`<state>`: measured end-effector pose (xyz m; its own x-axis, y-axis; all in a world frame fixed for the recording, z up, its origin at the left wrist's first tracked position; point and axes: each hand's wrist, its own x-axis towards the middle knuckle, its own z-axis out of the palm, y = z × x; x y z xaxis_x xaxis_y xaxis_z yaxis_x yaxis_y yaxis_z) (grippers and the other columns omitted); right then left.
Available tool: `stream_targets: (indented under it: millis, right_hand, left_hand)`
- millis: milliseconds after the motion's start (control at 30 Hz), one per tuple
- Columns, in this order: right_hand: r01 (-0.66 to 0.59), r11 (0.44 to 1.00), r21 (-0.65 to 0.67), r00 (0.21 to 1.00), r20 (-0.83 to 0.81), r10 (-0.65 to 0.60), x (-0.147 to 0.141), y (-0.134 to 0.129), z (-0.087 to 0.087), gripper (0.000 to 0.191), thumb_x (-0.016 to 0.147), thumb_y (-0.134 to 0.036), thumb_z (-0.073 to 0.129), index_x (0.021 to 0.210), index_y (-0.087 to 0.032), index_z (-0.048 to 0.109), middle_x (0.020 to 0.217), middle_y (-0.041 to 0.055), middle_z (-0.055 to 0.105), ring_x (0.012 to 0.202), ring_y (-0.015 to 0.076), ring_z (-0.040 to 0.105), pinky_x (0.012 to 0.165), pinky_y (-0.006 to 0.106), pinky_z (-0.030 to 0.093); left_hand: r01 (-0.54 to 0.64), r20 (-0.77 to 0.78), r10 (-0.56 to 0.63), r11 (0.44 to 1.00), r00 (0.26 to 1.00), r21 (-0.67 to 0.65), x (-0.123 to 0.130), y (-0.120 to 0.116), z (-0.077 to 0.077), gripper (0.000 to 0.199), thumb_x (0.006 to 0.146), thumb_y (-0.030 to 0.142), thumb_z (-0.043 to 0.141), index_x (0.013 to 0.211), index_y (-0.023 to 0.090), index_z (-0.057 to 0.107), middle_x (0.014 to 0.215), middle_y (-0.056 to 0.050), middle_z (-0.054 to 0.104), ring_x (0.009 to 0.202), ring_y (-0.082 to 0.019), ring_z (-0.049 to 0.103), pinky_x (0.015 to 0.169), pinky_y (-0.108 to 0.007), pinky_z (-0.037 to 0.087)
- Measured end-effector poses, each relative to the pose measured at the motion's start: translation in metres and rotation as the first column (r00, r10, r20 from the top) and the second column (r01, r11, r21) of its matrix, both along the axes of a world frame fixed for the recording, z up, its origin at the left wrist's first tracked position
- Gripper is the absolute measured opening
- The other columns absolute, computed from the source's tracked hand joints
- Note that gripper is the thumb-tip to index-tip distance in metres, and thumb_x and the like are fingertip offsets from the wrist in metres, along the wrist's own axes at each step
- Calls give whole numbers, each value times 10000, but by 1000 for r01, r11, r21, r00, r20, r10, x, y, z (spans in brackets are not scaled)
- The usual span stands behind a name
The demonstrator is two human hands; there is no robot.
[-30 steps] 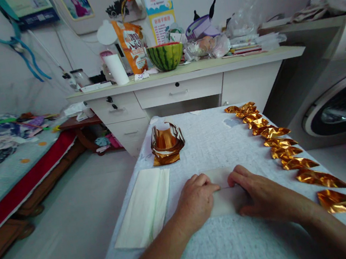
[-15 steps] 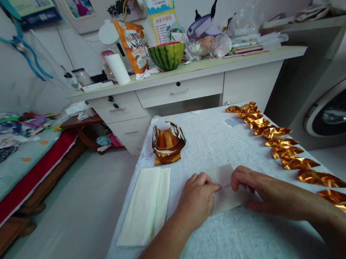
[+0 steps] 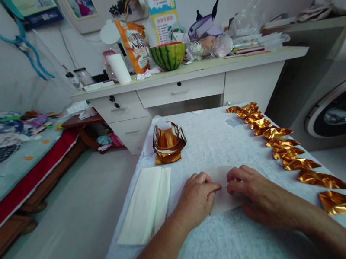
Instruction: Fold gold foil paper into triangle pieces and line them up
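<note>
A small pale sheet of paper (image 3: 223,202) lies flat on the cloth-covered table, partly hidden under both hands. A thin line, perhaps a fold or seam, shows between my fingertips. My left hand (image 3: 198,196) is closed, its thumb and forefinger pressed together at the left end of that line. Bent fingers of my right hand (image 3: 258,194) pinch at the paper's right side, close to the left fingertips. Left of the hands lies a stack of pale paper sheets (image 3: 145,206). Behind it stands a curled bundle of shiny gold foil sheets (image 3: 168,143).
Folded gold foil pieces (image 3: 300,164) run in a row down the right edge of the blue table cloth (image 3: 207,137). Beyond is a white desk (image 3: 183,90) with a watermelon half (image 3: 168,57). A washing machine (image 3: 342,76) stands right, a bed (image 3: 32,156) left.
My right hand has moved left along the paper, closer to my left hand, and its fingers are now bent over the sheet. My left hand has hardly moved.
</note>
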<state>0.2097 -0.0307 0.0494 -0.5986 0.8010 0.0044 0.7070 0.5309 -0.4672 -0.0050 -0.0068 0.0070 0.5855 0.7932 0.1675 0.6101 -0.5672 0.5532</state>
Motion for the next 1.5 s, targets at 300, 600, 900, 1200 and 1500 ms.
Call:
stream_targets:
  millis: [300,600,900,1200,1500]
  right_hand:
    - [-83,991,-105,989,-129,70,-1,10,-4,119,854,-108,507,817,-193,582,867,31,607,847,174,547,796,314,429]
    - [10,994,-111,978,-206,-33,-4,16,-14,197,913,-174,482,750,-181,593,773,26,598,753,159,555,705,279,423]
    - [173,982,-81,973,-140,-183,-8,18,-23,108,855,-168,516,794,-178,605,804,32,619,712,153,561,634,257,395]
    - [230,973,-33,970,-78,-231,-11,20,-24,92,810,-137,518,756,-181,578,787,28,607,657,133,526,595,242,370]
    - [270,963,-22,962,-45,-271,-13,22,-28,81,802,-157,536,742,-186,581,787,29,604,667,145,534,597,251,361]
  left_hand:
    - [-23,80,32,994,996,-106,-5,6,0,327,769,57,584,1040,216,673,1001,-24,652,987,-192,559,896,-332,434]
    - [-134,177,170,971,969,-198,-10,7,-1,317,730,10,542,964,206,630,950,-12,633,896,-156,585,836,-289,467]
    - [-413,-6,413,911,911,-8,-13,13,-4,158,859,158,514,871,210,663,924,-31,596,953,-202,537,883,-342,411]
    - [-422,-10,424,899,905,-117,-7,9,7,207,923,267,448,872,218,643,952,-26,606,977,-209,528,886,-356,390]
    - [-474,-47,472,880,880,-28,-1,3,0,260,701,258,732,887,228,553,969,-14,567,981,-236,499,860,-365,386]
